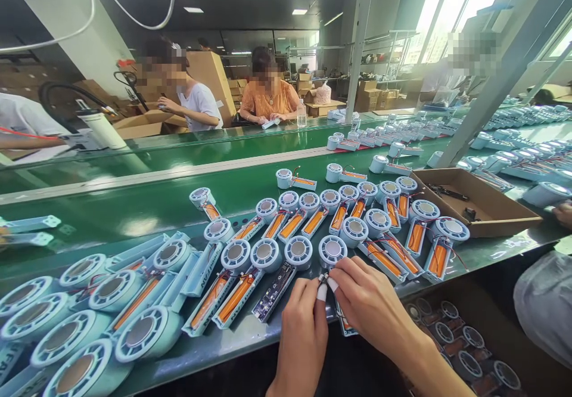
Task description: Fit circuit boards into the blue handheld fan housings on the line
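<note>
My left hand (302,322) and my right hand (369,301) meet at the bench's near edge, fingertips pinched close together. White covers sit on some fingertips. Between them is a tiny dark piece, perhaps a connector, too small to make out. Just beyond my fingers stands a light blue handheld fan (333,248) with a round grille; its handle runs beneath my hands, mostly hidden. To the left lies another fan (298,251), whose handle carries a dark circuit board (273,292). Nearby fans (239,292) have open handles showing orange batteries and thin wires.
Several more fans (71,337) crowd the bench at left. An open cardboard box (485,230) with dark parts stands at right. A lower box (465,343) holds fans. Beyond the green conveyor (147,191), people sit working. A metal post (473,105) rises at right.
</note>
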`<state>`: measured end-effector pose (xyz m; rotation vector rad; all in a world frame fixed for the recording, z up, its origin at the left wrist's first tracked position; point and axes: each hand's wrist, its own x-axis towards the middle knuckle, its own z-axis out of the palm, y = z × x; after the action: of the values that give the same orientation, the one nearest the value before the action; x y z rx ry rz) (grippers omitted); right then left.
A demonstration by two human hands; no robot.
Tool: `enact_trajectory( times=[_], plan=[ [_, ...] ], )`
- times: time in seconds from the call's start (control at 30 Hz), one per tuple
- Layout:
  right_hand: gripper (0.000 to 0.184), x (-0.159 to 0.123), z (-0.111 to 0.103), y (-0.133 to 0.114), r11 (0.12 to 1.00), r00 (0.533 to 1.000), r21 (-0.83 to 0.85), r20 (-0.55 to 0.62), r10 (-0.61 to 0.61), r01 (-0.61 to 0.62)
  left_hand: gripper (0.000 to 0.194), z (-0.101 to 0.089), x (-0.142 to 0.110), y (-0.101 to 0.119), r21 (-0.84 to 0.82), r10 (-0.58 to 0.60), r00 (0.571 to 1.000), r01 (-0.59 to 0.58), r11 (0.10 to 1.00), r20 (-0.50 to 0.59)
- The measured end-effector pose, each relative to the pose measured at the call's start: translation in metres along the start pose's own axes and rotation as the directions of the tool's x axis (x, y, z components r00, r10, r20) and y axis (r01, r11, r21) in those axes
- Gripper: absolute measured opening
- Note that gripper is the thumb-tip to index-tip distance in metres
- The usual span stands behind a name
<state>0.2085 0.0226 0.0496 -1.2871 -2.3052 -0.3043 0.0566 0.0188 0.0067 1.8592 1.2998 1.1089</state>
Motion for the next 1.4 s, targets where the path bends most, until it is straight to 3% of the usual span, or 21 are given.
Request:
enact_trajectory(
  times=[0.1, 0.2, 0.3, 0.5, 0.7, 0.9, 1.03, 1.1, 1.2, 1.27, 1.4],
  plan=[
    [0.025, -0.001, 0.000, 0.000, 1.000, 1.000, -0.016, 0.026, 0.011, -0.010, 0.036, -0.004, -0.001, -0.006, 0.078, 0.079, 0.995, -0.083, 0.993, 0.062],
    [0.025, -0.001, 0.000, 0.005, 0.999, 0.998, 0.001, 0.044, -0.043, 0.043, 0.034, -0.012, 0.003, -0.009, 0.054, 0.120, 0.983, -0.128, 0.990, 0.143],
    [0.025, -0.001, 0.000, 0.013, 0.991, 0.995, 0.100, 0.036, -0.090, 0.086, 0.033, -0.021, 0.008, -0.007, -0.009, 0.127, 0.972, -0.128, 0.992, 0.197],
    [0.016, -0.001, -0.004, 0.026, 0.979, 0.996, 0.196, 0.058, -0.062, 0.050, 0.029, -0.030, 0.011, -0.001, -0.048, 0.127, 0.951, -0.118, 0.992, 0.283],
    [0.021, 0.004, -0.008, 0.031, 0.949, 0.961, 0.210, 0.093, -0.260, 0.236, 0.028, -0.035, 0.015, -0.002, 0.028, 0.122, 0.924, -0.141, 0.990, 0.363],
    [0.029, 0.006, 0.003, 0.030, 0.932, 0.942, 0.156, 0.033, -0.335, 0.326, 0.027, -0.039, 0.016, -0.005, 0.011, 0.138, 0.924, -0.152, 0.988, 0.358],
    [0.019, 0.002, -0.001, 0.032, 0.940, 0.981, 0.288, 0.014, -0.193, 0.181, 0.030, -0.034, 0.010, -0.003, -0.062, 0.084, 0.956, -0.069, 0.996, 0.280],
    [0.018, -0.004, -0.009, 0.033, 0.928, 1.000, 0.373, -0.009, 0.017, -0.012, 0.032, -0.030, 0.006, -0.003, -0.076, 0.019, 0.975, -0.002, 0.997, 0.223],
    [0.018, -0.019, -0.019, 0.032, 0.860, 0.946, 0.405, 0.037, 0.323, -0.310, 0.035, -0.024, -0.001, -0.006, -0.038, -0.085, 0.985, 0.092, 0.995, 0.148],
    [0.021, -0.031, -0.020, 0.030, 0.832, 0.915, 0.380, 0.144, 0.378, -0.404, 0.038, -0.021, -0.004, -0.008, -0.014, -0.132, 0.985, 0.134, 0.991, 0.115],
    [0.038, -0.047, -0.015, 0.026, 0.828, 0.890, 0.347, 0.291, 0.352, -0.441, 0.040, -0.017, -0.008, -0.010, -0.042, -0.175, 0.984, 0.176, 0.983, 0.026]
  ],
)
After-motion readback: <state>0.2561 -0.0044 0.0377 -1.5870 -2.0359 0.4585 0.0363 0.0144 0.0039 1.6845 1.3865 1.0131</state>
